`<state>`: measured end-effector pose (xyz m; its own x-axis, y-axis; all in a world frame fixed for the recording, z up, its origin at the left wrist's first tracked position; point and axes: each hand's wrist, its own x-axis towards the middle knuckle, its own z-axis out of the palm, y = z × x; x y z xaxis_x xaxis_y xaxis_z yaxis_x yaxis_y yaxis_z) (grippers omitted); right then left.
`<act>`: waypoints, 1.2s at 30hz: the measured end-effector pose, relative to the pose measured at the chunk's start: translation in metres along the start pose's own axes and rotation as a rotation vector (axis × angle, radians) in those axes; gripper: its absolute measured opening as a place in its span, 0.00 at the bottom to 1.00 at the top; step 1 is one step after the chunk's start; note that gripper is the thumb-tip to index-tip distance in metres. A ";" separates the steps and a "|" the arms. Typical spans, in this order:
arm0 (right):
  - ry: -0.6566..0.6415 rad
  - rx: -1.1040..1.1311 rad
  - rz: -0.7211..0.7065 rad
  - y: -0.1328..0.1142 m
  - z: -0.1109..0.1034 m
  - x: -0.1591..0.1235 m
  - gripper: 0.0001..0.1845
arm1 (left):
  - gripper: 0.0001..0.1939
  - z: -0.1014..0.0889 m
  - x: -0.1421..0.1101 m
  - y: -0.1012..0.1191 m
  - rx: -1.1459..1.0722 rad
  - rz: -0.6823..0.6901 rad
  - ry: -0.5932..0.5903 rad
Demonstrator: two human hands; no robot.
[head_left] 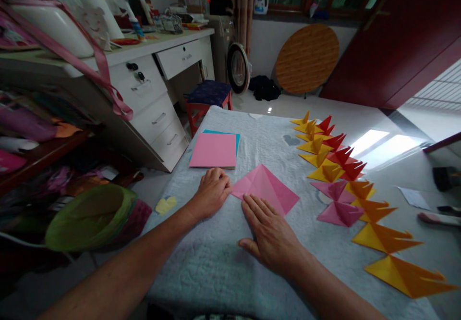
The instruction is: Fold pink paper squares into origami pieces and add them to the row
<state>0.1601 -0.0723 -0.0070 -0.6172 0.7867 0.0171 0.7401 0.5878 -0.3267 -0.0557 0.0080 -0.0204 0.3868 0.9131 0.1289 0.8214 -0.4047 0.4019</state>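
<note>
The creased pink sheet (pixel 268 185) is laid on the cloth-covered table (pixel 201 262), just beyond the right hand (pixel 270 231) and to the right of the left hand (pixel 212 192). Its longer axis appears to be set crosswise, from the corner met by the left hand to a free corner ahead and to the right of the right hand. Another corner is pointed away from both hands.

Neither hand can be called the nearer, since the sheet is touched by both. The hands are held apart from each other. The left is curled at the sheet's left corner; whether paper is pinched there or only pressed cannot be told. The right is spread flat, its fingertips rested on the near edge, its thumb held out to the side over the cloth.

Just beyond the left hand, a stack of square paper (pixel 214 150) is placed, pink on top, with blue showing beneath. Well to the right of the right hand, folded paper figures (pixel 340 213) are arranged in rows.
</note>
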 end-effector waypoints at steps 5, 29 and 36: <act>-0.018 -0.004 0.010 -0.001 -0.002 0.000 0.45 | 0.03 0.000 -0.001 -0.005 0.030 -0.012 0.007; -0.045 0.028 0.026 -0.003 -0.004 0.004 0.45 | 0.21 -0.004 -0.049 0.023 0.251 0.548 0.051; -0.019 0.036 0.033 -0.004 -0.002 0.002 0.45 | 0.24 0.006 -0.050 0.023 0.322 0.437 -0.044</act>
<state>0.1561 -0.0725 -0.0036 -0.5982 0.8012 -0.0124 0.7499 0.5544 -0.3609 -0.0532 -0.0474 -0.0230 0.7327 0.6561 0.1811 0.6642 -0.7473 0.0200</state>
